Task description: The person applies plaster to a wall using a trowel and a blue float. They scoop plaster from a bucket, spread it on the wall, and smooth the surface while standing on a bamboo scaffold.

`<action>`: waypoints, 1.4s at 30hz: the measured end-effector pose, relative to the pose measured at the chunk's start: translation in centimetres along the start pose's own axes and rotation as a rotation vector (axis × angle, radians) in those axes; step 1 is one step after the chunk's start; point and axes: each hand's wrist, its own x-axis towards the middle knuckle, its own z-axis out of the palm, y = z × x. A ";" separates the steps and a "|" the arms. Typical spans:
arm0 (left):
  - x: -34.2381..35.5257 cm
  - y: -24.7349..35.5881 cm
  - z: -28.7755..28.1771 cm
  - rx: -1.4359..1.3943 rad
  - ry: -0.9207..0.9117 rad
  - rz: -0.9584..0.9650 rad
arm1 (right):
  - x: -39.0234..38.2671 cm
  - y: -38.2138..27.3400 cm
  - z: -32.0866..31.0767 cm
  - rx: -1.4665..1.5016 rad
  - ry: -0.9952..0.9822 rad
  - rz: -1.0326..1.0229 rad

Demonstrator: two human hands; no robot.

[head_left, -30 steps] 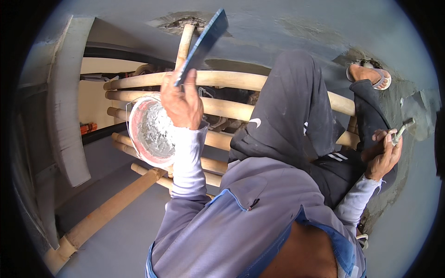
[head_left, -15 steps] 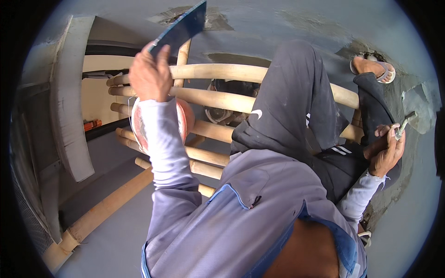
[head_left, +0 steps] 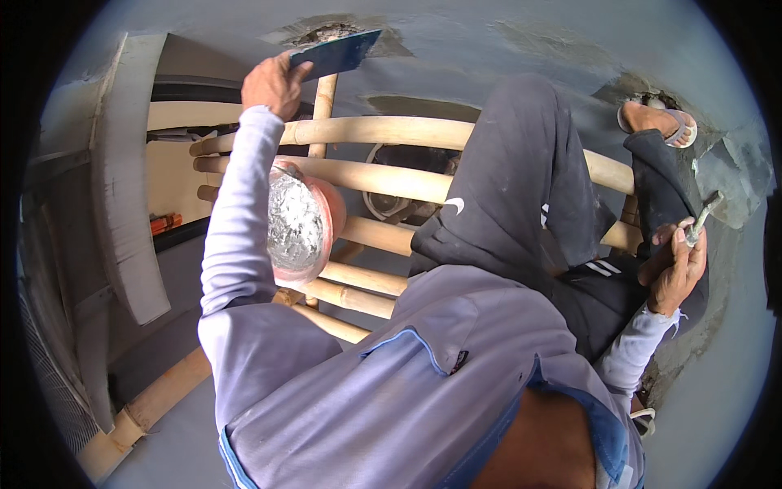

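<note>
My left hand (head_left: 273, 90) grips a flat dark-blue plastic blade (head_left: 334, 55) beside a rough, chipped hole (head_left: 319, 33) in the grey wall, where an upright bamboo pole (head_left: 324, 94) meets it. Below that hand hangs or rests a red bucket (head_left: 330, 208) of whitish-grey paste (head_left: 289, 220), partly hidden by my forearm. My right hand (head_left: 676, 261) is closed on a paste-crusted tool handle (head_left: 705, 212) near the patched wall at the right; how its far end is shaped is hard to make out.
I sit on horizontal bamboo rails (head_left: 375, 171), my knees raised and one sandalled foot (head_left: 652, 122) by another wall hole. A pale vertical beam (head_left: 134, 179) stands at the left, with a long bamboo pole (head_left: 155, 399) below it. Orange objects (head_left: 165, 222) show through a gap behind the rails.
My left hand has moved up and left, carrying the blue blade, which now lies flatter against the wall near the hole. More of the bucket shows than half a second ago.
</note>
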 end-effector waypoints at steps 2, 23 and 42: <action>0.5 -0.2 -0.8 -0.110 0.046 0.100 | -0.1 0.1 0.1 -0.029 0.007 0.024; 1.7 -1.2 1.8 0.233 -0.065 0.168 | 0.1 -0.1 1.4 -0.058 -0.054 0.085; -0.5 1.2 12.3 -0.026 -0.331 0.020 | -0.4 0.3 1.2 -0.188 -0.135 0.083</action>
